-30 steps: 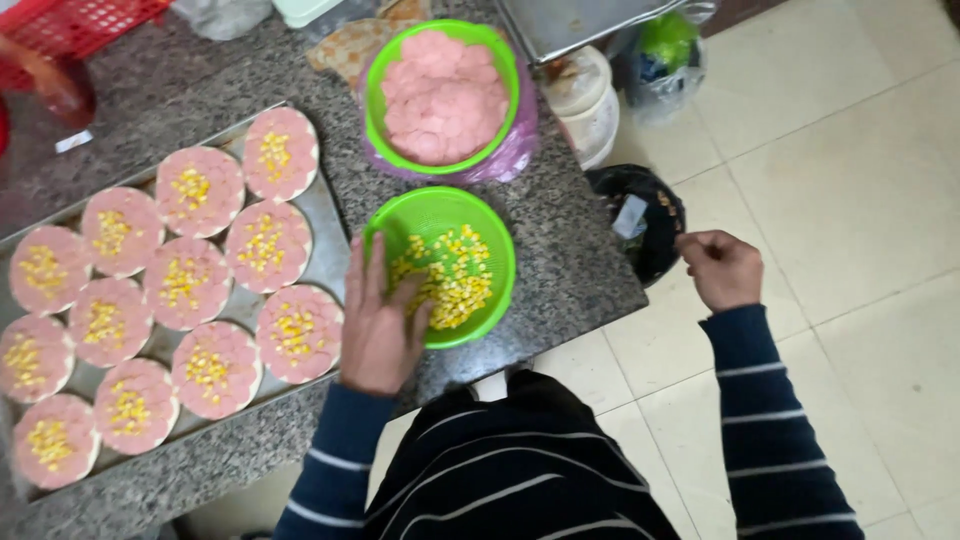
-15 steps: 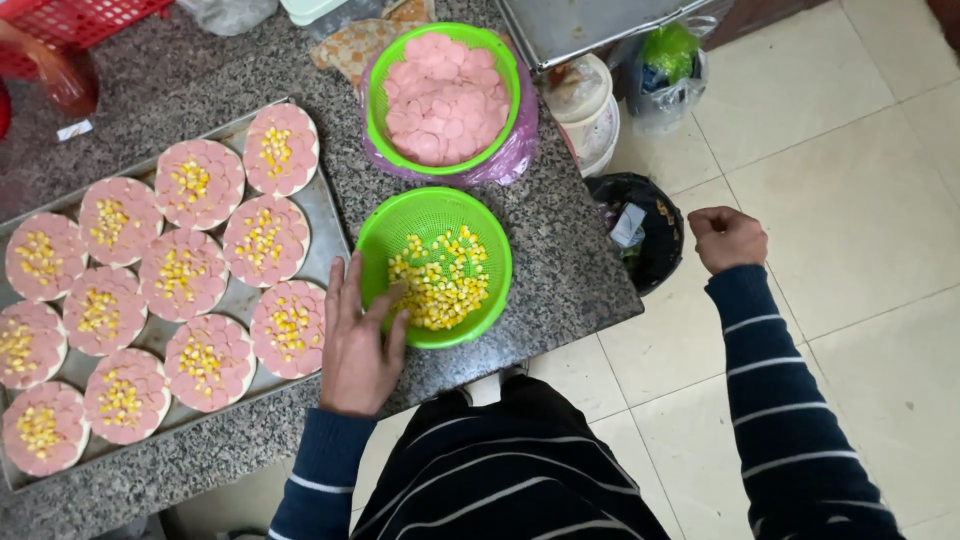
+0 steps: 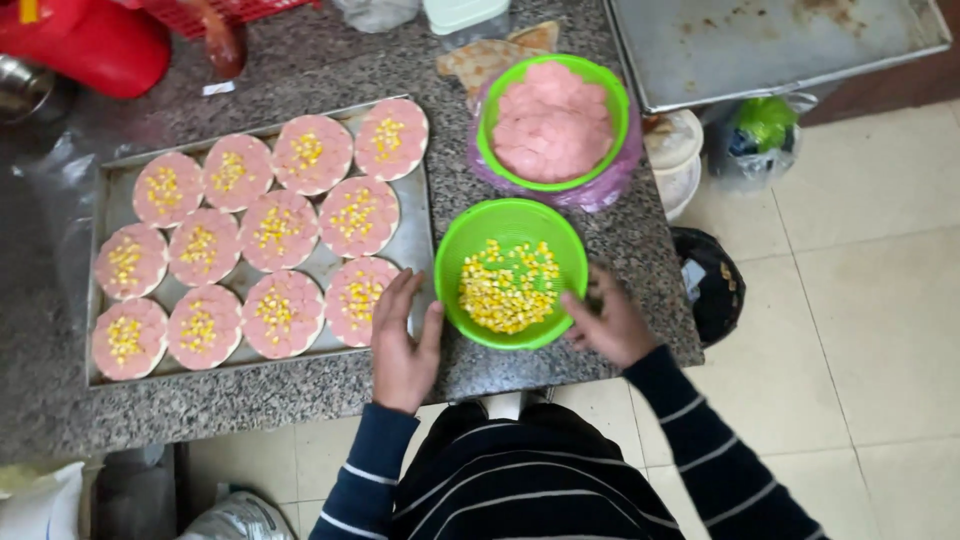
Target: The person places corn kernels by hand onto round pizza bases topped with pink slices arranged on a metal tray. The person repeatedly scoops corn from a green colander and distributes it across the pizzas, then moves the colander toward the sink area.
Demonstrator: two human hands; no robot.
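A green bowl [image 3: 470,235] of yellow corn kernels [image 3: 508,287] sits near the front edge of the granite counter [image 3: 250,410]. My left hand [image 3: 403,345] rests flat on the counter, fingers apart, between the bowl's left rim and the metal tray [image 3: 415,235]. My right hand [image 3: 610,322] touches the bowl's right rim with fingers curled around it. The tray carries several round pink meat slices [image 3: 280,230] topped with corn. Behind, a second green bowl [image 3: 605,85] holds plain pink slices [image 3: 550,125].
An empty metal baking tray [image 3: 780,45] overhangs the counter's back right. Red containers [image 3: 90,40] stand at the back left. On the tiled floor [image 3: 870,330] to the right are a black bag [image 3: 712,285], a white bucket [image 3: 675,160] and a green-topped bag [image 3: 760,135].
My right hand came in from over the floor to the corn bowl's right rim. My left hand slid from beside the corn to the counter left of the bowl.
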